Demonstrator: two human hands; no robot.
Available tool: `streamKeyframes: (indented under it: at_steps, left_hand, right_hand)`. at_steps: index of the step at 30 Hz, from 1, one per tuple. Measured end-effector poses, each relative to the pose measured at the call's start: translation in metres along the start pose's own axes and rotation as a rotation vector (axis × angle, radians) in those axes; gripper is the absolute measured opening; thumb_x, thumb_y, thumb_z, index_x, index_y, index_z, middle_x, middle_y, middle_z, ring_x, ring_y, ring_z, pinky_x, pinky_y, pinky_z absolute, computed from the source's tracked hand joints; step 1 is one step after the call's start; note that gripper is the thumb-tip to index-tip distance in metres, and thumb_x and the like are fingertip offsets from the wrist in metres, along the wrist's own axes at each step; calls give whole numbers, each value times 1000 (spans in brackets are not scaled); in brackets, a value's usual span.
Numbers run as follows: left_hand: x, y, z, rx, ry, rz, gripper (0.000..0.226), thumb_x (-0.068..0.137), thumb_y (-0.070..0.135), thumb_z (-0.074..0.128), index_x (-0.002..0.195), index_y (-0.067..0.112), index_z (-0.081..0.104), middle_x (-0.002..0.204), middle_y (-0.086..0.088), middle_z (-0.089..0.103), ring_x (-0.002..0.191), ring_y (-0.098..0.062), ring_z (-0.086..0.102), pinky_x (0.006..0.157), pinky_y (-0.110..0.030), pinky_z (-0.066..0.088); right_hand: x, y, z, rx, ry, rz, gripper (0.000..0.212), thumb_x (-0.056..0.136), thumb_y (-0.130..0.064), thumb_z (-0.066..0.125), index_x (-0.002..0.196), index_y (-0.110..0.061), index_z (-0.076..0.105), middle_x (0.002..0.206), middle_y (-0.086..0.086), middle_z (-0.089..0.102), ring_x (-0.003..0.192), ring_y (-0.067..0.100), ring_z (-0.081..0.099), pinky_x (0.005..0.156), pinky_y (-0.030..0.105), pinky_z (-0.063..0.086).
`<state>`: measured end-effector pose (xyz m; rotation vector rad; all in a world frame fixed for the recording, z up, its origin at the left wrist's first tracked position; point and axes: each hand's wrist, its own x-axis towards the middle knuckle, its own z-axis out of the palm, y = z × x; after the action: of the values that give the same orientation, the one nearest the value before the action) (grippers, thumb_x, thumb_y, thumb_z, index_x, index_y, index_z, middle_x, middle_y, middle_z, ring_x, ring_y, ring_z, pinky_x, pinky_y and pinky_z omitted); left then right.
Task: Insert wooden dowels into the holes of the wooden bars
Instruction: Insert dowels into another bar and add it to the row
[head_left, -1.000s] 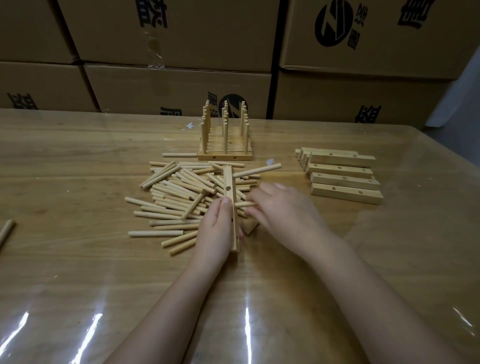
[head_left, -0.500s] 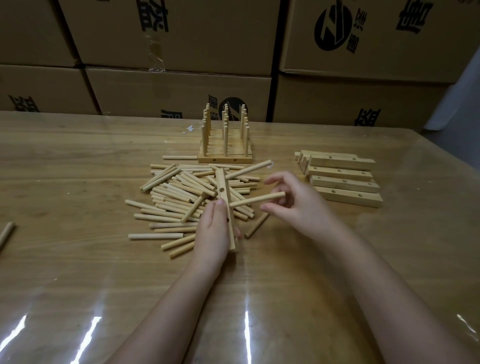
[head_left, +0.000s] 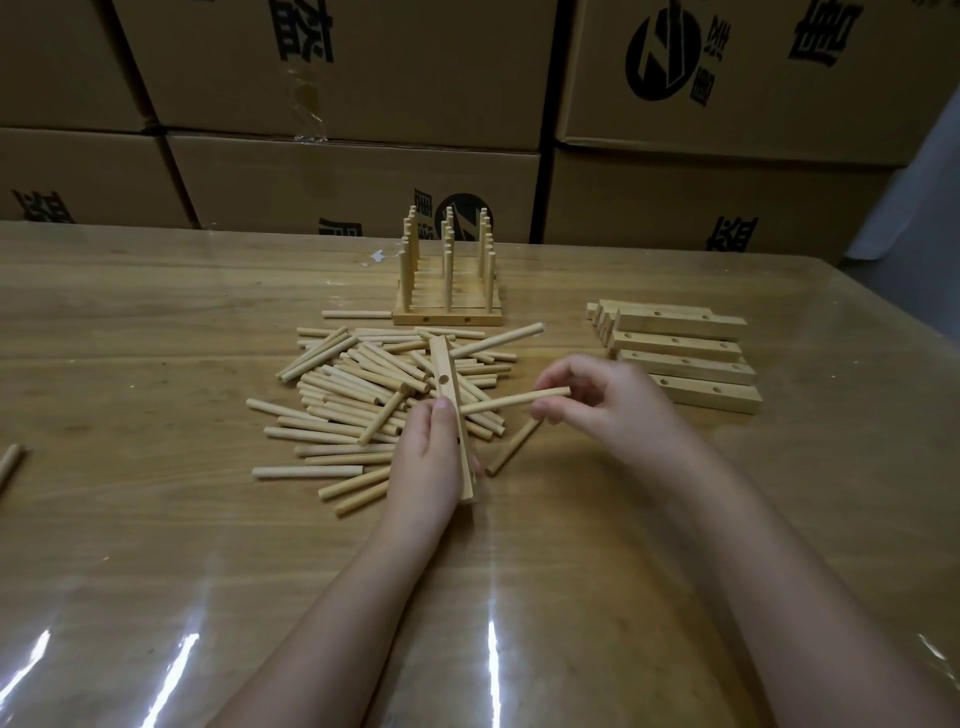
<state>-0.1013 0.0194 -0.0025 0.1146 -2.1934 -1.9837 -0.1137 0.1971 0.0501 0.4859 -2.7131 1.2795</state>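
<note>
**Dowel tip at the bar, right side**

Left hand (head_left: 428, 457) grips the near half of one wooden bar (head_left: 451, 395), thumb lying along its left edge, fingers wrapped beneath; the bar runs away from the person, its far half over the dowel pile (head_left: 358, 395); two holes show on its upper face.

Right hand (head_left: 608, 405) pinches a single dowel (head_left: 511, 401) at its right end between thumb and fingertips; the dowel lies nearly level, pointing left; its left tip meets the right side of the bar between the two visible holes — whether it has entered a hole cannot be told.

One loose dowel (head_left: 511, 448) lies on the table (head_left: 156, 545) under the right hand, just beside the bar's near end.

Behind the pile: a finished block of bars (head_left: 448, 312) with dowels standing upright in three rows. To the right, well apart from the pile: a stack of unfilled bars (head_left: 685, 364), holes facing up. At the far left edge — a stray dowel (head_left: 10, 462). Cardboard boxes (head_left: 363, 67) are stacked behind the table; a clear glossy sheet covers the tabletop.
</note>
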Motion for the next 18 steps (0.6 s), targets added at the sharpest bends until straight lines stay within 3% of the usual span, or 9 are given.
streamKeyframes:
  at_steps: [3, 5, 9, 13, 18]
  left_hand:
    - [0, -1, 1, 30, -6, 34, 29, 102, 32, 31, 82, 23, 51, 54, 0, 57, 44, -3, 55, 48, -19, 43]
    - [0, -1, 1, 36, -22, 49, 30, 102, 32, 31, 81, 22, 51, 55, -1, 56, 44, -3, 55, 49, -18, 43]
    - [-1, -1, 1, 43, -39, 53, 32, 102, 31, 31, 80, 20, 52, 62, -7, 56, 44, -3, 55, 47, -14, 41]
    - [-3, 0, 0, 52, -58, 57, 36, 102, 30, 29, 83, 11, 53, 62, -10, 55, 45, -5, 55, 48, -16, 42]
    - [-5, 2, 0, 118, -88, 85, 39, 103, 30, 27, 81, 11, 52, 54, -4, 57, 46, -3, 53, 48, -14, 40]
  right_hand:
    - [-1, -1, 2, -119, -35, -24, 14, 86, -31, 58, 94, -41, 63, 78, -18, 67, 77, -3, 61, 76, 27, 54]
    - [-1, -2, 5, -297, -59, -61, 20, 89, -35, 52, 106, -35, 64, 84, -23, 62, 78, -5, 56, 75, 24, 49]
    - [0, -6, 14, -665, -64, -207, 29, 94, -41, 39, 110, -27, 60, 106, -13, 61, 98, 6, 53, 78, 21, 37]
    - [0, -13, 21, -743, -28, -273, 45, 91, -46, 21, 109, -25, 57, 103, -9, 60, 96, 12, 55, 72, 27, 45]
    - [-2, -15, 21, -749, -9, -263, 36, 94, -45, 32, 108, -28, 60, 101, -12, 62, 93, 11, 57, 65, 22, 39]
